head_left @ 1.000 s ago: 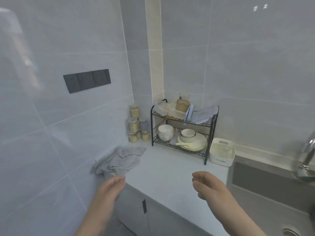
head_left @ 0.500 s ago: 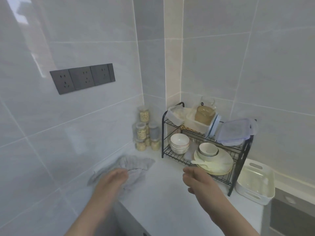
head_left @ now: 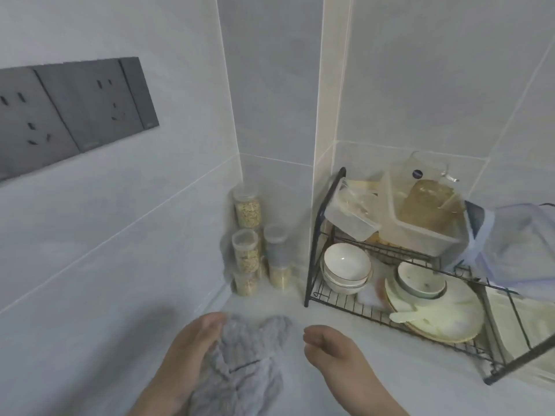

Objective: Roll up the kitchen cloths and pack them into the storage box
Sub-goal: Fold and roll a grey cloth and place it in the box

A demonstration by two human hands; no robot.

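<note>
Now the left hand (head_left: 186, 355) lies flat-fingered on the grey cloth (head_left: 252, 373) crumpled on the desk (head_left: 390, 379), grip slack; right hand (head_left: 333, 352) hovers just beside it, loosely curled, holding nothing. Dish rack (head_left: 339, 301) and jars (head_left: 247, 210) stand behind.

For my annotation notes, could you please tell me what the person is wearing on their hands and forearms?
Nothing shows: the left hand and right hand are bare, without gloves, rings or a watch, and both forearms are uncovered to the frame's edge.

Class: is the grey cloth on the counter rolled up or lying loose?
Loose: the grey cloth lies crumpled in uneven folds, no roll formed, left hand touching its edge.
</note>
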